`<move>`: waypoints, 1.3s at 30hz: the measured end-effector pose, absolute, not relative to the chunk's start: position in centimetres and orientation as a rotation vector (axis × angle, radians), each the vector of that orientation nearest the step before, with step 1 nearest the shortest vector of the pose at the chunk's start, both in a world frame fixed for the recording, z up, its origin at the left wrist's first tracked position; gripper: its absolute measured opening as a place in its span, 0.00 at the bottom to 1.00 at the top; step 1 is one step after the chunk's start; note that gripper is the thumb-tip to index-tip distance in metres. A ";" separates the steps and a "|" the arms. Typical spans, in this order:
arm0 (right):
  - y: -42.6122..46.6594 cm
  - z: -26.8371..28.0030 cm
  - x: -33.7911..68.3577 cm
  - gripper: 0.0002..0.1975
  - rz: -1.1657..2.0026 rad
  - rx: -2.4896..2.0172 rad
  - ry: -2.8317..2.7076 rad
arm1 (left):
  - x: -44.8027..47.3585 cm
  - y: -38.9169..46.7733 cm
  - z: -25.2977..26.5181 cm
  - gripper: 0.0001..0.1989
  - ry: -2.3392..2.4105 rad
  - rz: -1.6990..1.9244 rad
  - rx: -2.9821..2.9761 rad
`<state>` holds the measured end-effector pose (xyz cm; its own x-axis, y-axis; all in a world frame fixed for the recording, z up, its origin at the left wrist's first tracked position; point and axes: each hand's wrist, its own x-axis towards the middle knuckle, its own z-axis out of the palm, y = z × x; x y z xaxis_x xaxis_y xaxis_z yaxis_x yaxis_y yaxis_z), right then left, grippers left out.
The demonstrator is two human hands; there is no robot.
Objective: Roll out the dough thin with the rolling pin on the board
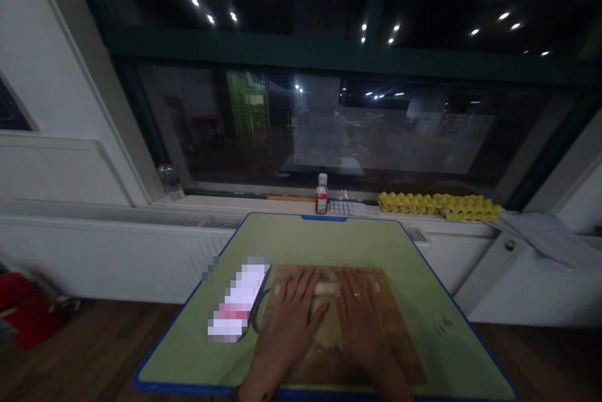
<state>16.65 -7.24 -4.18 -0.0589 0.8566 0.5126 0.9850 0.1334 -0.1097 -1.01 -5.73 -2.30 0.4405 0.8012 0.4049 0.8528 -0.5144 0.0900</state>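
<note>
A wooden board (409,361) lies on the near half of a light green table. On it is a flat, pale sheet of dough (329,327), with a whitish roll (326,289) lying crosswise at its far edge. Whether the roll is rolled-up dough or a rolling pin, I cannot tell. My left hand (296,308) lies over the left part of the roll, palm down, fingers stretched forward. Over its right part lies my right hand (357,308), likewise flat, with a ring on one finger. The hands cover much of the roll and the dough's sides.
Left of the board lies a lit, pixelated phone-like screen (239,301). The table (324,239) has a blue rim. Along the windowsill stand a small red-labelled bottle (322,195), yellow egg trays (437,206) and a clear plastic bottle (170,180). Papers (545,236) lie at right.
</note>
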 end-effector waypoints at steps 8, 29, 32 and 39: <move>-10.5 -6.0 17.2 0.25 -0.636 -1.624 -1.985 | -1.4 -9.0 -3.3 0.32 -1.353 -0.589 -2.403; -11.3 -5.9 16.7 0.25 -0.592 -1.670 -1.956 | -1.5 -9.4 -4.1 0.29 -1.296 -0.630 -2.320; -11.4 -5.9 16.6 0.26 -0.572 -1.679 -1.956 | -1.3 -9.5 -3.8 0.30 -1.305 -0.631 -2.288; -11.6 -5.4 16.6 0.27 -0.536 -1.676 -1.976 | -1.3 -9.6 -3.3 0.26 -1.266 -0.659 -2.283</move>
